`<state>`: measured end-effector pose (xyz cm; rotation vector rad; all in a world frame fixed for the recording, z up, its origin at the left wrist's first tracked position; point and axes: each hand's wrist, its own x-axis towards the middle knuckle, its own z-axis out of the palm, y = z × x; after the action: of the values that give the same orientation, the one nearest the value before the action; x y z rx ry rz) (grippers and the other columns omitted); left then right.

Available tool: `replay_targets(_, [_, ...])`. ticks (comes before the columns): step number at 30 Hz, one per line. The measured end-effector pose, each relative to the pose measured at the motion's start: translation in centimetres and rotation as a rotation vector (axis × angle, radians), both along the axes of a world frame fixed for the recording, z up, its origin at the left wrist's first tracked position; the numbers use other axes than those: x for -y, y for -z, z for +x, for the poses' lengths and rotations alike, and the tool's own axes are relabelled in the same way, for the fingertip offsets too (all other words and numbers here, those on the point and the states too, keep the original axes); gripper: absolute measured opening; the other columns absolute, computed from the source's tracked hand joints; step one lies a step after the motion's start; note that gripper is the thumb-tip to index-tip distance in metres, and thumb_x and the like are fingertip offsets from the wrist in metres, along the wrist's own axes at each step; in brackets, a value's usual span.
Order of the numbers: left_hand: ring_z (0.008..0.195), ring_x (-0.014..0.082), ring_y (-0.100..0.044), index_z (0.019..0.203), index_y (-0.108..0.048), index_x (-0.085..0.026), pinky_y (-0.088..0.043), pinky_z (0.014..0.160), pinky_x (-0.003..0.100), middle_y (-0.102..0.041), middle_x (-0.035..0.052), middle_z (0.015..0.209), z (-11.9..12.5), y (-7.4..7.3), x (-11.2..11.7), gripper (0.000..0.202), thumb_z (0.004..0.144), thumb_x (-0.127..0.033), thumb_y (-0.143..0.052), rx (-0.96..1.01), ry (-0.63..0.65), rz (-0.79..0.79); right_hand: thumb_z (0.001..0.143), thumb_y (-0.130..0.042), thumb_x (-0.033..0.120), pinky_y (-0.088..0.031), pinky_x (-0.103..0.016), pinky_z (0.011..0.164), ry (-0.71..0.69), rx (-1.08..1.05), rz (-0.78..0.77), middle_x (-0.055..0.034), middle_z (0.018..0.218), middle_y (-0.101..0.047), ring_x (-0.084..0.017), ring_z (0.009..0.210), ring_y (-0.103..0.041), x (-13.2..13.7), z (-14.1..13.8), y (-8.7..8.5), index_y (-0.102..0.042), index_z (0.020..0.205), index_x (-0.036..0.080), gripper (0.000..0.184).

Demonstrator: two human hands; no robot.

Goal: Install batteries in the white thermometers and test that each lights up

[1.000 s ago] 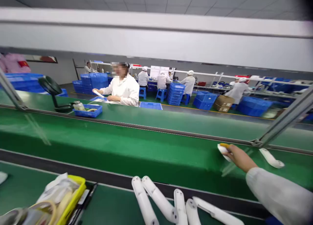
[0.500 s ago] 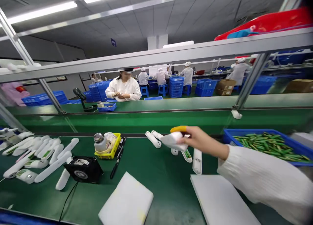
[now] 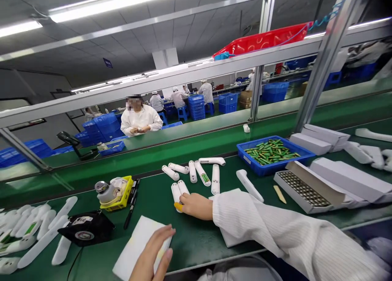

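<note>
My right hand (image 3: 197, 205), with a yellow cover on one finger, is closed at the near end of two white handheld devices (image 3: 177, 192) lying side by side on the green bench. Its fingers partly hide them. My left hand (image 3: 154, 250) reaches in low with its fingers apart, over a white foam pad (image 3: 131, 242), holding nothing. Beyond the right hand lie several more white devices; one of them (image 3: 202, 173) shows green batteries in its open compartment. A curved white device (image 3: 249, 186) lies farther right.
A blue tray (image 3: 248, 162) of green batteries stands at the back right, beside an open box (image 3: 283, 185) of upright cells. To the left are a yellow basket (image 3: 127, 199), a black pen (image 3: 131, 203), a black fan-like unit (image 3: 87, 228) and piled white devices. Across the bench sits a co-worker.
The view has swung right. My right hand has come down and nearer with the white device, to the bench. My left hand has entered over the foam pad.
</note>
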<state>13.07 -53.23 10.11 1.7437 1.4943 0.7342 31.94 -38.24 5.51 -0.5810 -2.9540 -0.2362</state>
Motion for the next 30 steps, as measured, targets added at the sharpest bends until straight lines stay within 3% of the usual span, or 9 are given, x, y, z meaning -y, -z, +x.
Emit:
replay_targets(4, [0.134,0.0291,-0.032,0.132,-0.047,-0.026,-0.03,0.108,0.046,-0.036,0.0064,0.145,0.6,-1.0,-3.9,0.054,0.087,-0.054,-0.033,-0.161,-0.16,-0.062,0.092,-0.045,0.011,-0.048,-0.03,0.059,-0.081,-0.024,0.028,-0.0129,0.095,-0.059,-0.024,0.09,-0.055,-0.9,-2.8,0.0,-0.062,0.104,0.011,0.021])
replay_targets(9, [0.132,0.031,-0.032,0.132,-0.043,-0.015,-0.029,0.107,0.049,-0.033,0.0153,0.143,0.1,0.5,-9.1,0.057,0.086,-0.047,-0.033,-0.179,-0.24,-0.018,0.09,-0.051,0.015,-0.05,-0.029,0.061,0.039,-0.064,-0.034,-0.0103,0.098,-0.062,-0.022,0.09,-0.058,-3.6,-7.5,-0.1,-0.063,0.096,0.01,0.014])
replay_targets(12, [0.129,0.0315,-0.036,0.129,-0.046,-0.013,-0.025,0.108,0.05,-0.039,0.0172,0.138,-0.3,0.7,-13.2,0.052,0.084,-0.039,-0.042,-0.068,-0.236,0.051,0.091,-0.052,0.018,-0.052,-0.033,0.071,0.255,-0.143,-0.09,-0.0075,0.106,-0.059,-0.021,0.096,-0.057,-5.8,-6.9,-1.2,-0.06,0.104,0.013,0.016])
replay_targets(15, [0.129,0.0312,-0.036,0.127,-0.048,-0.013,-0.024,0.108,0.049,-0.042,0.017,0.135,0.4,-0.4,-18.4,0.049,0.082,-0.032,-0.049,0.054,-0.208,0.115,0.091,-0.042,0.007,-0.05,-0.043,0.078,0.623,-0.237,-0.143,-0.0148,0.106,-0.057,-0.027,0.1,-0.056,-7.7,-3.5,-2.0,-0.057,0.108,0.009,0.023])
replay_targets(18, [0.126,0.0294,-0.041,0.125,-0.05,-0.017,-0.032,0.104,0.045,-0.044,0.0151,0.135,2.3,-1.6,-23.5,0.045,0.085,-0.036,-0.047,0.141,-0.159,0.14,0.084,-0.04,-0.003,-0.051,-0.049,0.07,0.964,-0.292,-0.258,-0.0255,0.101,-0.057,-0.037,0.096,-0.058,-9.1,0.1,-1.3,-0.057,0.11,0.004,0.031])
replay_targets(20, [0.124,0.0272,-0.045,0.124,-0.05,-0.018,-0.036,0.101,0.04,-0.046,0.0147,0.135,3.6,-1.6,-25.9,0.043,0.087,-0.04,-0.045,0.22,-0.108,0.152,0.078,-0.048,-0.005,-0.051,-0.048,0.069,1.077,-0.322,-0.362,-0.027,0.103,-0.056,-0.041,0.095,-0.058,-9.7,1.6,-0.5,-0.061,0.101,0.005,0.028])
replay_targets(24, [0.117,0.0255,-0.053,0.122,-0.052,-0.019,-0.039,0.098,0.037,-0.053,0.0155,0.128,4.7,0.3,-27.7,0.046,0.086,-0.048,-0.047,0.422,-0.047,0.132,0.074,-0.053,-0.002,-0.049,-0.045,0.075,1.127,-0.458,-0.585,-0.0209,0.104,-0.059,-0.035,0.091,-0.062,-10.8,3.5,-0.4,-0.061,0.096,0.009,0.026])
replay_targets(27, [0.108,0.0269,-0.058,0.119,-0.054,-0.018,-0.04,0.096,0.04,-0.058,0.0162,0.12,4.5,1.6,-27.7,0.051,0.081,-0.052,-0.056,0.607,-0.046,0.035,0.087,-0.04,0.01,-0.051,-0.036,0.067,1.094,-0.614,-0.756,-0.0131,0.089,-0.063,-0.025,0.077,-0.065,-11.3,4.4,-2.6,-0.054,0.108,0.011,0.025])
replay_targets(30, [0.109,0.0267,-0.057,0.128,-0.046,-0.02,-0.039,0.097,0.041,-0.057,0.0159,0.121,4.1,1.4,-27.6,0.058,0.082,-0.054,-0.054,0.716,-0.02,-0.005,0.096,-0.03,0.034,-0.047,-0.025,0.05,0.939,-0.904,-1.008,-0.0045,0.076,-0.06,-0.015,0.058,-0.059,-11.4,3.2,-5.3,-0.05,0.102,0.016,0.028])
